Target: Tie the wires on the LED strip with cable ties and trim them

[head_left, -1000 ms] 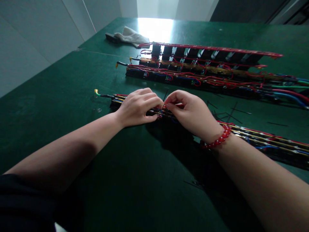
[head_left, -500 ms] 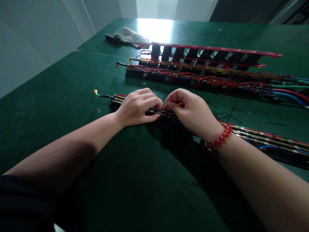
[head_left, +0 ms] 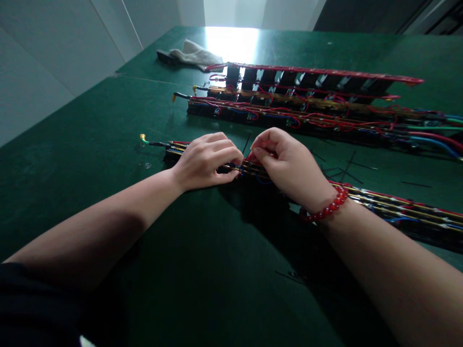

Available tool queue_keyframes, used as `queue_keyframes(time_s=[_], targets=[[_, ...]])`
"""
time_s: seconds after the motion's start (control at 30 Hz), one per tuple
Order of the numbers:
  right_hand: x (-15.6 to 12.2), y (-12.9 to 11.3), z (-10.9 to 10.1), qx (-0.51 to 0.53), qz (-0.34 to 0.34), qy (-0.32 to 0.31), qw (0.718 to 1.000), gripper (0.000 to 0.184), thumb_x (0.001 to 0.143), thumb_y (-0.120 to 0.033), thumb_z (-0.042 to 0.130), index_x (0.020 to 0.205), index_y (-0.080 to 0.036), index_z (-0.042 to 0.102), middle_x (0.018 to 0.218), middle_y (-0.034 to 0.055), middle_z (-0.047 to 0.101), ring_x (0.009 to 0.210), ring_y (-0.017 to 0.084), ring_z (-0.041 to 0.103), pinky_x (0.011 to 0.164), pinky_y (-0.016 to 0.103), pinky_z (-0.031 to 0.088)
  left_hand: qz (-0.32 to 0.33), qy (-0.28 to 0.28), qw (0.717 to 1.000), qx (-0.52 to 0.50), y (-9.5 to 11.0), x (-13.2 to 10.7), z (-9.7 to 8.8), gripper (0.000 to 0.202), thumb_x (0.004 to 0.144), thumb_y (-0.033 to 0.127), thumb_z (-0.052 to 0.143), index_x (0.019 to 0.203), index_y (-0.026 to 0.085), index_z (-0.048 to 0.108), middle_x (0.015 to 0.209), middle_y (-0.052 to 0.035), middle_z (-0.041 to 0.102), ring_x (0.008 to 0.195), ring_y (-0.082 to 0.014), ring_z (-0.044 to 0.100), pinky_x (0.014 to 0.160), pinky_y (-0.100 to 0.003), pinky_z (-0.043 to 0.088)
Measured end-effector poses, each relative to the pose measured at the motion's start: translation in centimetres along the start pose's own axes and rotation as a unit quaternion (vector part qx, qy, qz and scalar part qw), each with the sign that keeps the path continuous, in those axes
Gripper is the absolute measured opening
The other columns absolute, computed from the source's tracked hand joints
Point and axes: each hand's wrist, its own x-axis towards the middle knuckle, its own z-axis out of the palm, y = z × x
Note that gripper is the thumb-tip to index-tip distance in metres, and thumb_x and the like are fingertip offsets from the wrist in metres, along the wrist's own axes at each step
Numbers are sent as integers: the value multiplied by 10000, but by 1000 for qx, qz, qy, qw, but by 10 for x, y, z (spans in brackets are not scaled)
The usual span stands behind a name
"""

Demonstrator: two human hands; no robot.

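A long black bar with gold-coloured rods and thin red and blue wires (head_left: 401, 208) lies across the table in front of me. My left hand (head_left: 208, 161) is closed over it near its left end, thumb on the near side and fingers on the far side. Close by, my right hand (head_left: 287, 161) is pinched on a thin red wire (head_left: 249, 156) just above the bar. The wire's far end is hidden among the rods and fingers. Beyond my left hand, a green-and-black lead with a yellow tip (head_left: 143, 139) sticks out of the bar.
Behind lie more wired bars (head_left: 282, 113) and a red-edged rack of black blocks (head_left: 311, 79). Thin black strips (head_left: 347, 166) are scattered beyond the bar, with a few more (head_left: 291, 276) nearer me. A pale cloth or glove (head_left: 193, 55) lies at the far left of the green table (head_left: 173, 270).
My right hand has risen slightly, its pinched fingertips a little higher above the bar. My left hand stays on the bar almost unmoved.
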Motion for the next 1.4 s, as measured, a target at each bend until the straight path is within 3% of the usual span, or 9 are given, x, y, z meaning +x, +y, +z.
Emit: queue_keyframes(time_s=[0.73,0.93,1.2,1.4], targets=[[0,-1,-1,5,18,1,1000,92,857,-207,632,894,-155,698,906,68,742,813,180,668,765,335,516,3,14,1000,2,1,0,1,86,842,207,679,909,178,634,854,-17,700,805,-159,598,747,-304,520],[1,-2,-1,-21,44,24,999,280,850,-296,703,1073,-128,715,948,87,754,843,205,687,770,354,525,6,17,1000,6,1,-1,1,95,824,179,675,907,176,629,847,-15,699,796,-161,592,739,-305,520],[3,-3,-2,-38,71,11,997,226,834,-343,724,920,-134,737,927,97,752,795,207,671,739,356,516,5,25,1000,3,2,-1,2,46,856,195,652,896,182,633,843,-15,701,801,-158,600,739,-305,514],[1,-3,-1,-2,44,-4,999,143,844,-282,687,861,-150,739,859,75,737,754,191,649,730,345,505,-9,9,1000,-1,2,-1,1,57,892,243,642,913,195,665,864,-21,714,825,-160,621,769,-324,525]])
